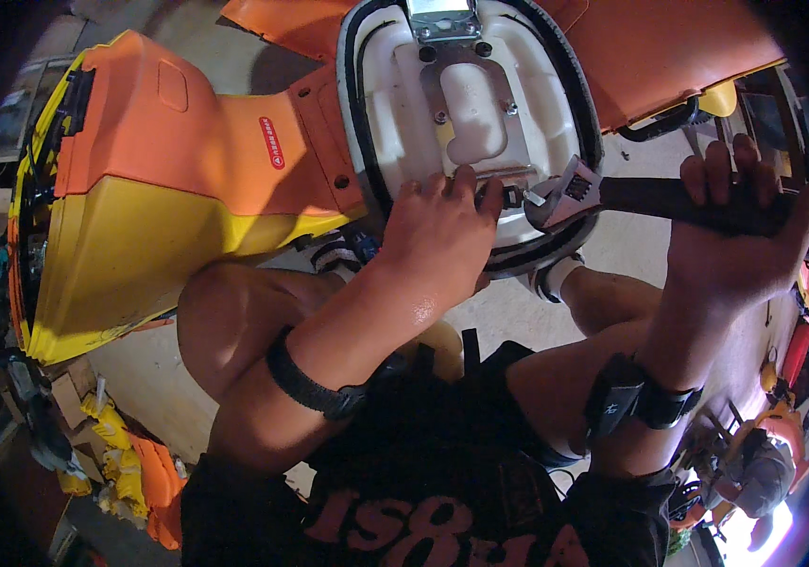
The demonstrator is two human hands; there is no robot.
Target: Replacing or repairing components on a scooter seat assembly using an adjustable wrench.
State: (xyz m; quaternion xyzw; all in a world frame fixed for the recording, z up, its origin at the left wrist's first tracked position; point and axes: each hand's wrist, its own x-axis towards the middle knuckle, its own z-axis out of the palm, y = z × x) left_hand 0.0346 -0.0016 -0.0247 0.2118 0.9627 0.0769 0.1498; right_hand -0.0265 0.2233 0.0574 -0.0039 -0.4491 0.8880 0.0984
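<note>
The upturned underside of a scooter seat (381,123), white plastic with a black rim, lies in front of me between my knees. A metal bracket plate (442,90) with bolts is fixed to its middle. My right hand (731,227) is wrapped round the black handle of an adjustable wrench (575,194). The wrench's jaws point left, at a small metal catch (515,197) on the bracket's near end. My left hand (447,227) lies over the seat's near part, its fingers curled and closed on that catch. Its palm and the fingers' undersides are hidden.
Orange and yellow scooter bodywork (225,142) stands at the left, and an orange panel (679,57) reaches across the far right. A metal hinge (444,21) sits at the seat's far end. Yellow and orange pieces (130,463) lie at the lower left. At the lower right is a person (759,468).
</note>
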